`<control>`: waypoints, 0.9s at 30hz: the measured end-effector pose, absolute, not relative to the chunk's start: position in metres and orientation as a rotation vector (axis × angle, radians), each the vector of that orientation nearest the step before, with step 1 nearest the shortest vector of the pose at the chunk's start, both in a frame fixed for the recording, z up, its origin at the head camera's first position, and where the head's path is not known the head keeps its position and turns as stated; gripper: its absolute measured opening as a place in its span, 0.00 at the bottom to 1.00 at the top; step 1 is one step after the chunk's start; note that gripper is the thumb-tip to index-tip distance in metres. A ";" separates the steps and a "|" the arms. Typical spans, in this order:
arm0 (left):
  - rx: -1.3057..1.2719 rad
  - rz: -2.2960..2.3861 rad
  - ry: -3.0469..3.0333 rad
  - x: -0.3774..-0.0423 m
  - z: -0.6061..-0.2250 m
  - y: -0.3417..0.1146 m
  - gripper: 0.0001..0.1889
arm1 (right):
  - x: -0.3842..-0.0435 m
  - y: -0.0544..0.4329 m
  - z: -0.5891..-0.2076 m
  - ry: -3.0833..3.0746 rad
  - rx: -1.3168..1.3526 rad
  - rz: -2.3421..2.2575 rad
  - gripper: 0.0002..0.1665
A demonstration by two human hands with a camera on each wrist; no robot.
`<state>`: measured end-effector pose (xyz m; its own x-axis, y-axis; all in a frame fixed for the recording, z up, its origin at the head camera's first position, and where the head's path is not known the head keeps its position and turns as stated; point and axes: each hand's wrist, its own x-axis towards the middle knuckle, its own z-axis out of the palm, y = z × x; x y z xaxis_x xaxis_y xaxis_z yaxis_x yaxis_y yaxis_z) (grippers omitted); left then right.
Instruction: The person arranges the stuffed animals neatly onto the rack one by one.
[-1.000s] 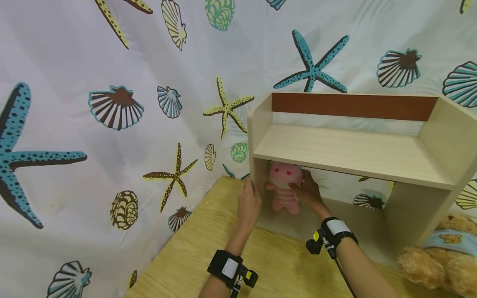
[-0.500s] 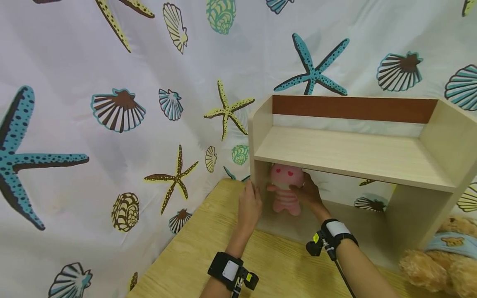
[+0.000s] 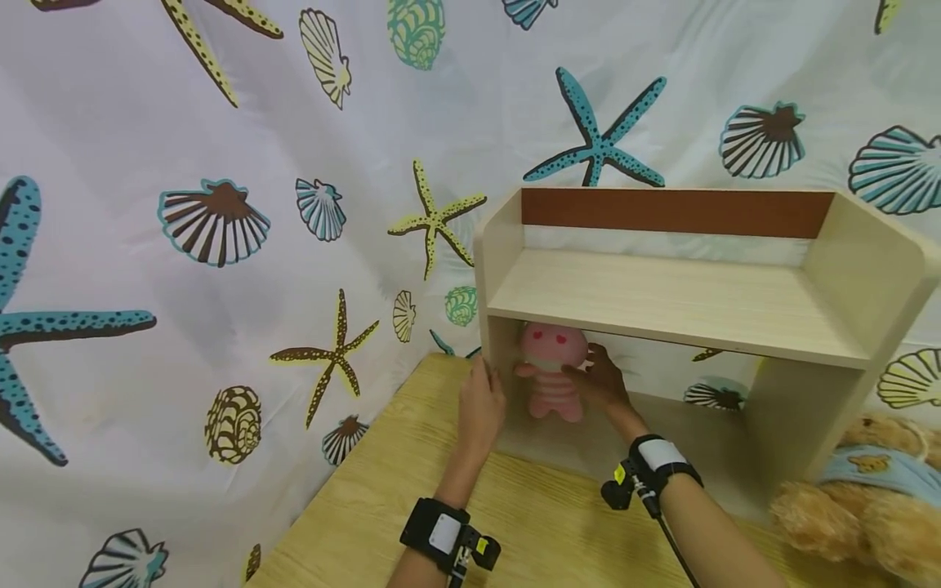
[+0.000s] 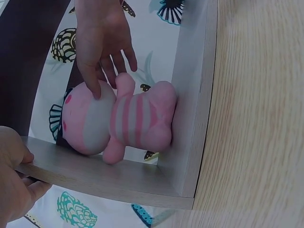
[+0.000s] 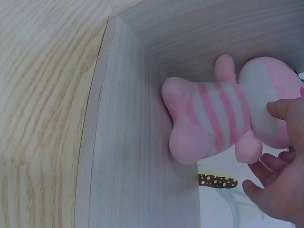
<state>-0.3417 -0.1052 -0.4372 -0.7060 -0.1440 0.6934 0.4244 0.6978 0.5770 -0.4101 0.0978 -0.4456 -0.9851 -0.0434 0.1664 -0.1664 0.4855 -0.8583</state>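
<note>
A pink and white striped plush doll [image 3: 555, 367] stands upright in the lower left corner of the pale wooden shelf unit [image 3: 662, 314], feet on its bottom board. My right hand [image 3: 603, 377] is beside the doll's head. In the right wrist view its thumb [image 5: 278, 109] overlaps the head, while the other fingers [image 5: 259, 173] spread loosely below the doll's arm. My left hand [image 3: 481, 406] grips the front edge of the unit's left side panel [image 4: 114, 183], thumb on one face and fingers on the other.
A brown teddy bear [image 3: 867, 498] in a blue top sits against the unit's right side. The unit stands on a wood-grain table [image 3: 367, 498]. Behind it hangs a white curtain [image 3: 257, 327] printed with shells and starfish.
The right hand's fingers have eased slightly away from the doll's head. The doll and left hand keep their places on the unit, and the head view has shifted a little.
</note>
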 end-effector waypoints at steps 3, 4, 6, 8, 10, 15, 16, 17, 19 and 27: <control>-0.211 -0.967 -2.153 -0.342 -0.438 -0.105 0.04 | -0.407 0.100 -0.444 -2.607 0.188 1.514 0.43; -0.212 -0.961 -2.151 -0.342 -0.438 -0.105 0.04 | -0.405 0.100 -0.444 -2.601 0.193 1.510 0.43; -0.220 -0.954 -2.146 -0.342 -0.438 -0.105 0.04 | -0.403 0.102 -0.445 -2.589 0.211 1.500 0.42; -0.224 -0.950 -2.137 -0.342 -0.438 -0.106 0.05 | -0.400 0.105 -0.446 -2.576 0.237 1.492 0.41; -0.224 -0.947 -2.136 -0.342 -0.438 -0.106 0.05 | -0.397 0.108 -0.448 -2.567 0.255 1.490 0.40; -0.208 -0.943 -2.147 -0.343 -0.437 -0.107 0.05 | -0.390 0.115 -0.450 -2.559 0.255 1.487 0.41; -0.208 -0.950 -2.150 -0.343 -0.437 -0.107 0.05 | -0.389 0.116 -0.450 -2.560 0.249 1.484 0.41; -0.211 -0.958 -2.150 -0.343 -0.437 -0.107 0.05 | -0.387 0.118 -0.449 -2.563 0.244 1.475 0.42; -0.217 -0.973 -2.147 -0.343 -0.437 -0.108 0.05 | -0.384 0.120 -0.448 -2.573 0.233 1.464 0.43; -0.243 -0.987 -2.135 -0.343 -0.439 -0.107 0.06 | -0.371 0.127 -0.444 -2.561 0.190 1.443 0.40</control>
